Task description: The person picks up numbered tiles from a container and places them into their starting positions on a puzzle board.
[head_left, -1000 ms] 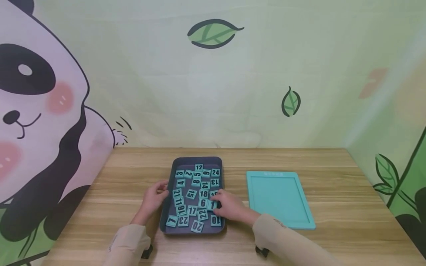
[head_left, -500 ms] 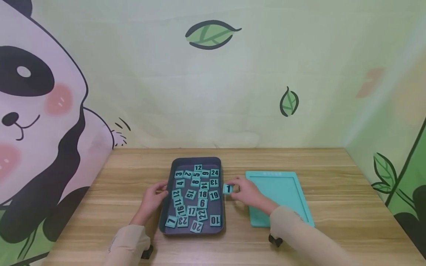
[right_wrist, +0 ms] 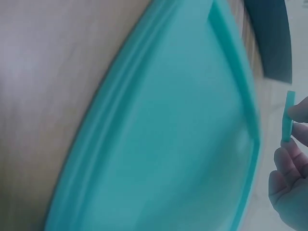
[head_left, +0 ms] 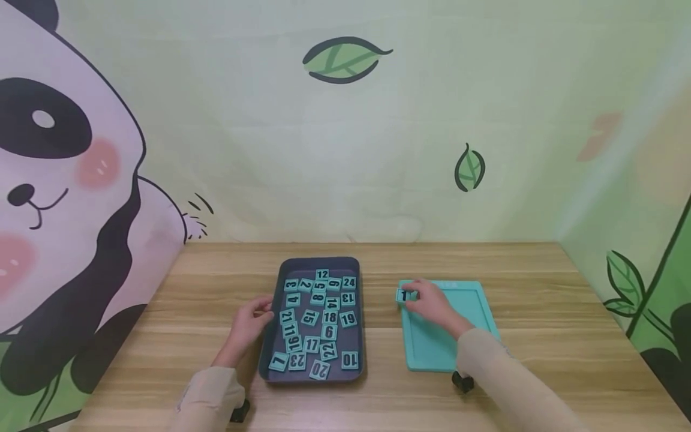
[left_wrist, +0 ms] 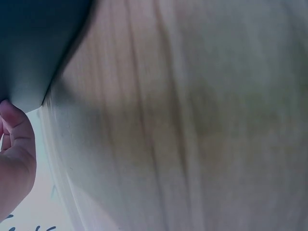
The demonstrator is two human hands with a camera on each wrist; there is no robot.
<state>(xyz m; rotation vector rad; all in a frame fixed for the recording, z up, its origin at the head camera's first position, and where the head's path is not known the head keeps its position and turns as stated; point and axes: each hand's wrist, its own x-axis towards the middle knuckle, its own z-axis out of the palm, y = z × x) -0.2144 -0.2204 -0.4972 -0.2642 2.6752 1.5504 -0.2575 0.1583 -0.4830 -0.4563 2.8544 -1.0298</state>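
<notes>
By the frame [head_left: 432, 342], my right fingers [right_wrist: 299, 111] pinch tile 1 [head_left: 403, 296]; it could drop if my grip slackened

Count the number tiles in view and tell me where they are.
24. 23 tiles lie in the dark tray; the tile marked 1 is pinched in the right hand, near the teal board's far-left corner. Any tile wholly beneath another would be hidden.

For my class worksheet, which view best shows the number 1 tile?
Head view: the number 1 tile shows its digit there. The right wrist view catches it nearly edge-on; the left wrist view misses it.
</notes>
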